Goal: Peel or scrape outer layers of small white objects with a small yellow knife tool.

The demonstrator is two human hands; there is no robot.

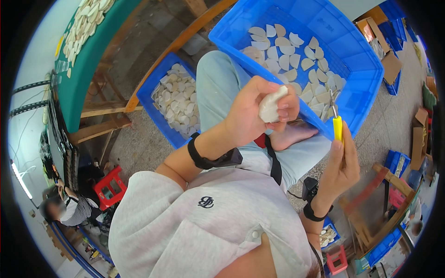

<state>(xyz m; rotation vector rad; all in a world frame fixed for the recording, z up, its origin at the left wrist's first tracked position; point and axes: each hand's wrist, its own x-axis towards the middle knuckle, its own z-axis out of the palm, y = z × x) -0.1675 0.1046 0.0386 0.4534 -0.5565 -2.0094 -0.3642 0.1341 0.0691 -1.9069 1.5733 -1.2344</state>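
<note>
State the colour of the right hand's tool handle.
The handle is yellow; it shows best in the head view.

The light-grey short-sleeved shirt carried a dark emblem and a round snap. Pale-blue jeans were worn. Black wrist straps bore black modules.

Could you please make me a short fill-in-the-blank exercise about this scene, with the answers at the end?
1. The left hand holds a piece that is ____ in colour.
2. The right hand grips a tool whose handle is ____.
3. The small bin stands to the ____ of the large bin.
4. Both of these bins are coloured ____.

Missing words: white; yellow; left; blue.
</note>
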